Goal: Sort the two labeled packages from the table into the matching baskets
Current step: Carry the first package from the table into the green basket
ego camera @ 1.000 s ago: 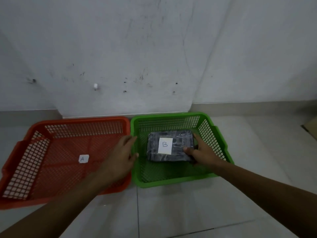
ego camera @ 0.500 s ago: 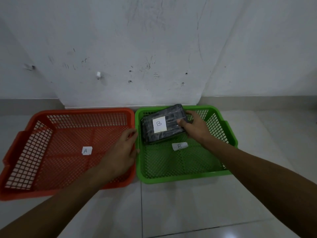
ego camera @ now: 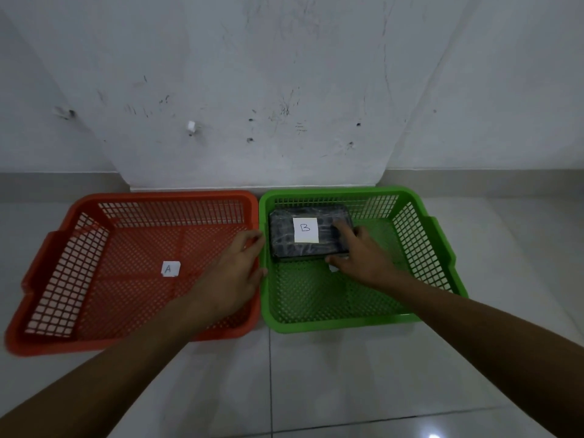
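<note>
1. Since 0.5 s ago, the package (ego camera: 308, 233) has dropped from a tilted, lifted pose to lie flat in the green basket (ego camera: 441, 248), toward its 11 o'clock corner, and it now hides most of the basket's own tag.
2. Right hand (ego camera: 363, 259) grips the package at its 4 o'clock corner: fingers (ego camera: 343, 229) on top, thumb against the near edge. Only a white scrap of the tag (ego camera: 333, 268) shows beside the thumb.
3. Left hand (ego camera: 235, 271) is loosely curled, holding nothing, over the strip where the 2 baskets meet; I cannot tell if it touches the rims.
4. Around them: a scuffed white wall (ego camera: 284, 90) at 12 o'clock just behind both baskets, and pale floor tiles (ego camera: 316, 390) under them.
5. Red basket (ego camera: 47, 263) sits at 9 o'clock of the green one, their sides touching; it holds only a small tag marked A (ego camera: 170, 269) on its mesh floor.
6. Package's white label (ego camera: 305, 229) reads B, face up.
</note>
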